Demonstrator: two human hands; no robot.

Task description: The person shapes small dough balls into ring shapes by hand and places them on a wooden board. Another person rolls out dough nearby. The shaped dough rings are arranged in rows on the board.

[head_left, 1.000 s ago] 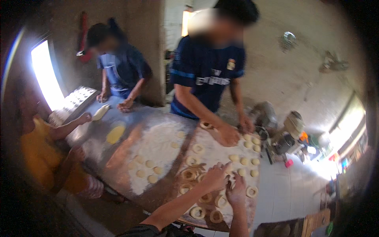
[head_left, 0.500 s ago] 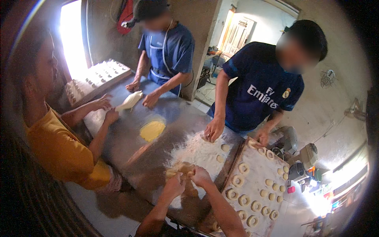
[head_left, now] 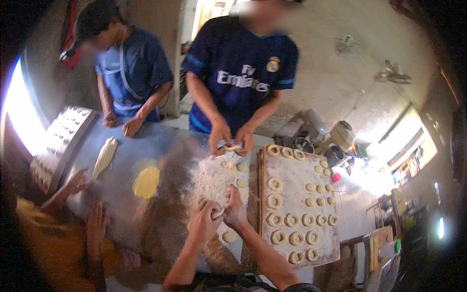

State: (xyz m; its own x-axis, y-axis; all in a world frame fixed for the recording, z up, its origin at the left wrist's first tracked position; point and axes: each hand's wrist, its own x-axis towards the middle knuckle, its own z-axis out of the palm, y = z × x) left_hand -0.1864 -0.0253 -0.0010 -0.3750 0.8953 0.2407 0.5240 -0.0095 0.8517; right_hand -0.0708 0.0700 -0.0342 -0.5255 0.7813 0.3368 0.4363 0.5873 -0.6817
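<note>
- The left hand (head_left: 203, 223) and the right hand (head_left: 235, 210) meet over the floured part of the surface (head_left: 121, 146), and together they press a small piece of dough (head_left: 218, 212) between them.
- The fingers of both hands are curled around this piece; it sits at the place where the two hands touch, just above the flour.
- A round dough ball (head_left: 229, 236) lies on the surface just beside the left hand, and more dough balls (head_left: 242, 167) rest in the flour further away.
- To the right of the hands lies a wooden board (head_left: 296, 175), dusted with flour, with dough rings (head_left: 275, 184) in rows and smaller pieces near its far edge.
- Across the surface, a person in a dark blue shirt (head_left: 238, 78) works another piece of dough with both hands.
- A flat yellow disc of dough (head_left: 146, 182) and a long pale piece of dough (head_left: 104, 156) lie further to the left.
</note>
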